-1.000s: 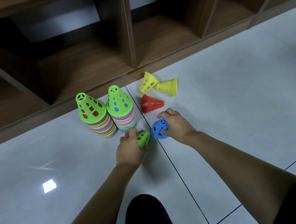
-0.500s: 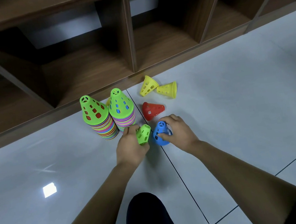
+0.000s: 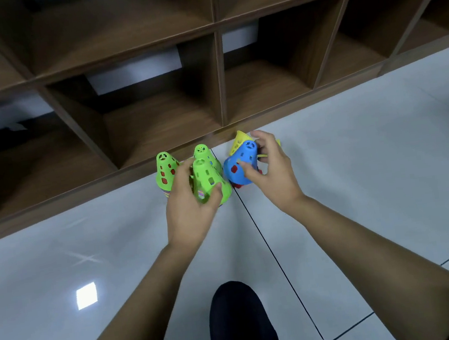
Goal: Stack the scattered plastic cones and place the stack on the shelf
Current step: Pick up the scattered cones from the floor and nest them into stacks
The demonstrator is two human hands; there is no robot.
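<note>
My left hand (image 3: pixel 187 207) grips a green perforated cone (image 3: pixel 207 182), held upright above the floor. My right hand (image 3: pixel 270 171) grips a blue cone (image 3: pixel 241 164), tilted with its tip up and to the right. Behind the green cone stand two stacks of coloured cones with green tops, the left stack (image 3: pixel 165 170) and the right stack (image 3: pixel 203 151), close to the shelf base. A yellow cone (image 3: pixel 238 139) lies behind the blue one, mostly hidden. A sliver of a red cone (image 3: pixel 237 185) shows under the blue cone.
A brown wooden shelf unit (image 3: pixel 219 85) with open cubbies runs along the back, its base (image 3: pixel 78 193) on the grey tiled floor (image 3: pixel 358 152). My dark-clothed knee (image 3: pixel 239 322) is at the bottom centre.
Both hands have lifted their cones off the floor; the green one is now upright in my left hand, the blue one raised in my right. The camera has moved closer to the shelf.
</note>
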